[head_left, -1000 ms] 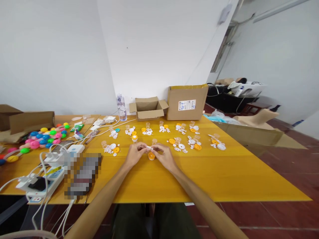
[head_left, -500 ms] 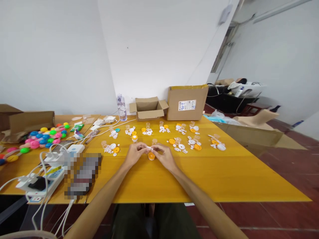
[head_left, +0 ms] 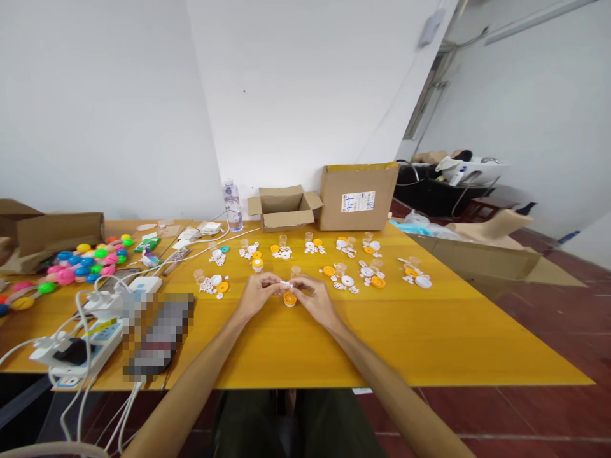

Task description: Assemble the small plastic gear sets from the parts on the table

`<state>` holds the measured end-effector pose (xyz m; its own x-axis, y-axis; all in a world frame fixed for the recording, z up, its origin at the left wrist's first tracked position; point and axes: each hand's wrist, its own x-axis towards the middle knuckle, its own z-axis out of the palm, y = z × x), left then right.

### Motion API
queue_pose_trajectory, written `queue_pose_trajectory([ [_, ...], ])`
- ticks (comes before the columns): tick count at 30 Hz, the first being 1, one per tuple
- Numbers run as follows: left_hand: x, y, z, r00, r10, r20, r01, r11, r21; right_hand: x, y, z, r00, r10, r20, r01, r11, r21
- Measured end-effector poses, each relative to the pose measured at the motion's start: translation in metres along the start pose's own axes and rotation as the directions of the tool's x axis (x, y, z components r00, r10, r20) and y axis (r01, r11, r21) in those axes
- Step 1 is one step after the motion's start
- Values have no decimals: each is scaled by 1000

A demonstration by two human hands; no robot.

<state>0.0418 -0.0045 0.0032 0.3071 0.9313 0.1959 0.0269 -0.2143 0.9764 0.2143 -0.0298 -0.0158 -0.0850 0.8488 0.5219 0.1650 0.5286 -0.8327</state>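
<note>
Pinched between the fingertips of my left hand (head_left: pixel 260 294) and my right hand (head_left: pixel 311 298) is a small white plastic piece (head_left: pixel 286 284); its exact kind is too small to make out. Both hands are closed on it, meeting just above the table. Right below them stands an orange-and-white round piece (head_left: pixel 289 299). Behind my right fingers a clear plastic cup (head_left: pixel 296 271) shows in part. Another orange-topped assembly (head_left: pixel 258 264) stands upright beyond my left hand. Around them lie groups of white perforated parts (head_left: pixel 209 285), orange rings (head_left: pixel 223 287) and white discs (head_left: pixel 347 280).
An open cardboard box (head_left: pixel 286 219), a closed carton (head_left: pixel 358 198) and a water bottle (head_left: pixel 233 207) line the wall. To the left are power strips (head_left: pixel 102 337) with cables, a blurred-out dark object (head_left: pixel 162 337) and colourful balls (head_left: pixel 71 270). A large open carton (head_left: pixel 468 261) stands beyond the right edge.
Almost nothing differs. Both hands keep the small white piece between their fingertips in the same place; the things on the table have not moved.
</note>
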Motion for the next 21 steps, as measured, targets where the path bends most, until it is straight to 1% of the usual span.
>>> queue_pose_trajectory([
  [4,0,0,0,1000,-1,-6,1,1000,-15,0,1,0,1000,9,-3,-9,1000,3],
  [8,1,0,1,1000,6,0,-6,1000,9,1,2,0,1000,20,-5,-20,1000,4],
  [14,2,-2,0,999,54,-4,-54,999,-7,2,2,0,999,34,-5,-34,999,17],
  [21,2,-2,0,993,102,-51,-102,995,8,1,-1,1,993,119,-18,-116,988,105],
])
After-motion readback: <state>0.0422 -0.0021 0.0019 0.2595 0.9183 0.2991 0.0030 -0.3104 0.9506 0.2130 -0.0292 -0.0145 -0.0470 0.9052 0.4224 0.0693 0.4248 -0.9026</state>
